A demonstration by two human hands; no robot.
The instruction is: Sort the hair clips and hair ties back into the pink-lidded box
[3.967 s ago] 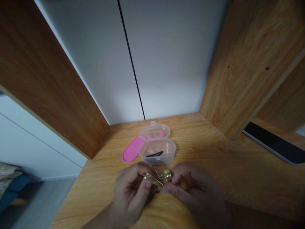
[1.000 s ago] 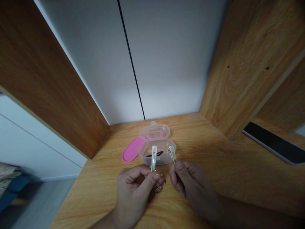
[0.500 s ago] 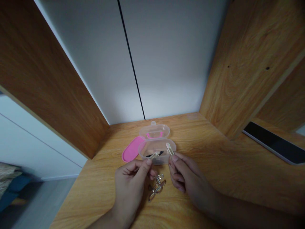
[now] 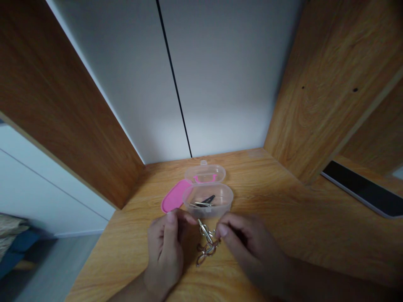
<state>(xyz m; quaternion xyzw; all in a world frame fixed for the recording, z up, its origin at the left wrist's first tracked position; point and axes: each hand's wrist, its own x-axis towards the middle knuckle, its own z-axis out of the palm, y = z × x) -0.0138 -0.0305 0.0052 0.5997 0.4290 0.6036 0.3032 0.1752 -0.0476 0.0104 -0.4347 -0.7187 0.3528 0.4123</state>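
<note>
Over the wooden tabletop, my left hand (image 4: pixel 166 247) is left of a small heap of metal hair clips (image 4: pixel 208 247). Its index finger stretches toward the heap, apart from the thumb, and nothing shows in it. At the heap's right edge, my right hand (image 4: pixel 248 243) has thumb and index finger pinched on a gold-coloured clip whose straight end points up and left; some blur softens the fingers. Just behind, an open clear plastic case (image 4: pixel 226 205) holds a black clip (image 4: pixel 209 199) and slim metal clips (image 4: pixel 203 204). Its clear lid (image 4: pixel 190 173) with a pink strip is folded back.
A pink oval lid-like piece (image 4: pixel 174 199) leans against the case's left side. A dark-screened phone (image 4: pixel 362 186) lies at the right. White panels (image 4: pixel 220 84) stand behind, with wooden side walls (image 4: pixel 315 117) on both sides. The table's left edge drops to the floor.
The two metal clips have left my hands, and slim clips now lie in the case beside the black one. My right hand has lowered to the heap; my left hand has drawn back slightly.
</note>
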